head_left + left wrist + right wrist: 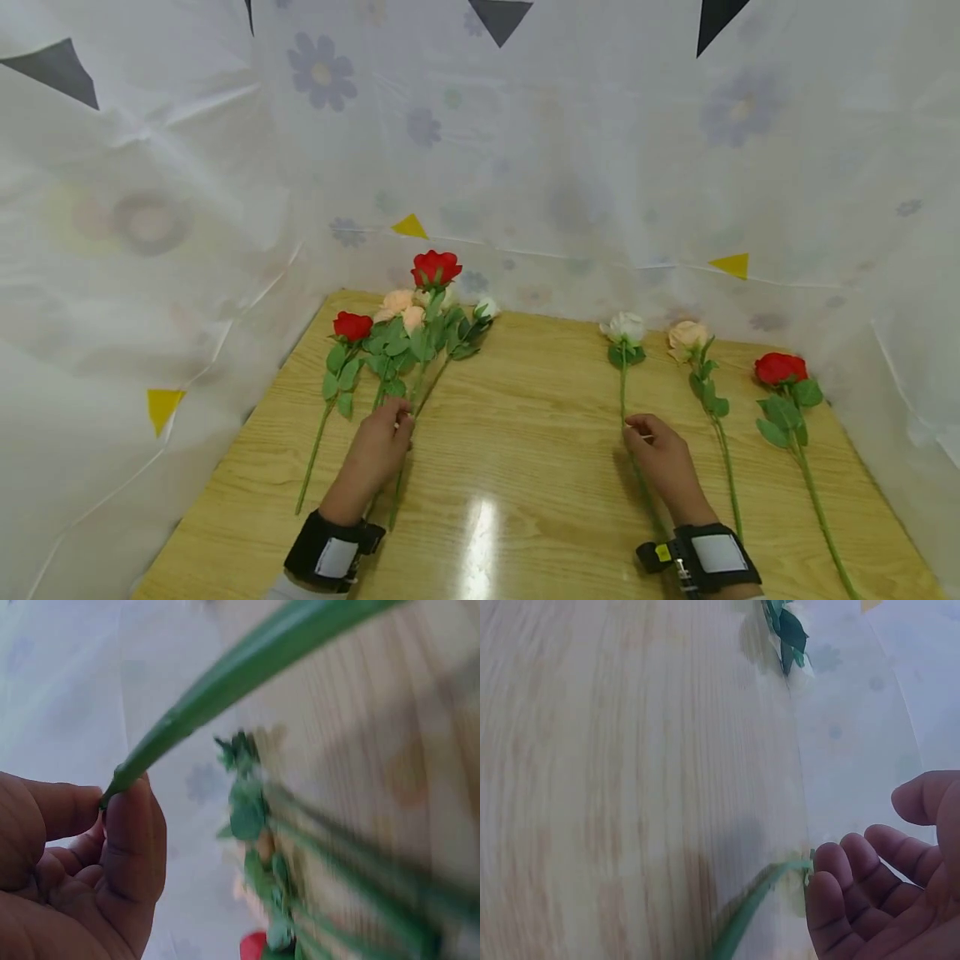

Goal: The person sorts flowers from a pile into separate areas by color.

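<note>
My left hand (378, 442) pinches a green stem between thumb and fingertips, seen closely in the left wrist view. That stem runs up to a red rose (437, 268) above the left cluster of flowers. In that cluster are peach roses (397, 302) and a white rose (487, 308), partly overlapped by leaves. My right hand (663, 462) is at the stem of another white rose (623, 327) on the table. In the right wrist view its thumb is apart from the loosely bent fingers, and the stem (754, 904) passes beside the fingertips, not pinched.
A red rose (352, 326) lies at the far left of the wooden table (525, 433). On the right lie a peach rose (687, 337) and a red rose (780, 368). White patterned sheeting (562, 167) hangs behind and at both sides, with small flags.
</note>
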A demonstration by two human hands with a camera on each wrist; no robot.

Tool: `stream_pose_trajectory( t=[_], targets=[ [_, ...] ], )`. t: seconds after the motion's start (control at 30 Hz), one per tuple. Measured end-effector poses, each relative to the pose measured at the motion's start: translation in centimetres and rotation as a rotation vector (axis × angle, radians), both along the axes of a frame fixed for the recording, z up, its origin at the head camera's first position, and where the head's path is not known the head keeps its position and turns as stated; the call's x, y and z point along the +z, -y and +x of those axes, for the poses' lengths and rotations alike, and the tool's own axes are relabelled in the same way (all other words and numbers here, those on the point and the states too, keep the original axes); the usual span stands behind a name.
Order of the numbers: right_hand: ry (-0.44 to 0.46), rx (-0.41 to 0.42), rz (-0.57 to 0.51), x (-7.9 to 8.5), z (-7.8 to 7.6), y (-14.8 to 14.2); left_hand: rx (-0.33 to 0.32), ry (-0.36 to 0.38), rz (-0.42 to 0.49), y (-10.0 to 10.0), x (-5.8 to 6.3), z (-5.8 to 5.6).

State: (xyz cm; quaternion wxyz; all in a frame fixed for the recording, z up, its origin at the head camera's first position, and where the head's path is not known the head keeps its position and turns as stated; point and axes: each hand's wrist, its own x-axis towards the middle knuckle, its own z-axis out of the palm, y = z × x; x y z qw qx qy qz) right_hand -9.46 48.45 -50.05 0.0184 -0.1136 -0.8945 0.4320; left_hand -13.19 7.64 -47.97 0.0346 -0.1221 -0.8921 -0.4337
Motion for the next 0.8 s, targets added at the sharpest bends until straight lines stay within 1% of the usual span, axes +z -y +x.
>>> stream_pose_trajectory(
  t=[0.1,0.2,0.37,0.47,0.6,0.7,0.8],
  targets=[
    [-0.031,-0.004,-0.028,-0.3,-0.3,0.9,-0.05,-0.029,0.043,-2.2,-0.4,0.3],
    [-0.064,0.005,-0.092,-0.4,-0.4,2.0,-0.103,-0.031,0.074,-4.1,-0.6,0.6],
    [-0.082,0.024,-0.243,-0.2,-0.7,4.5,-0.177,0.011,0.111,-6.8,-0.6,1.1],
    [-0.095,0.044,-0.309,0.3,-0.9,6.1,-0.223,0.05,0.125,-8.3,-0.4,1.3],
    [-0.106,0.07,-0.401,1.4,-1.2,8.3,-0.29,0.108,0.144,-9.8,-0.4,1.6],
    [-0.119,0.082,-0.458,2.4,-1.4,9.8,-0.319,0.113,0.156,-10.7,-0.4,1.7],
    [-0.151,0.096,-0.482,3.2,-1.6,11.2,-0.322,0.078,0.136,-11.5,-0.6,1.8]
  ],
)
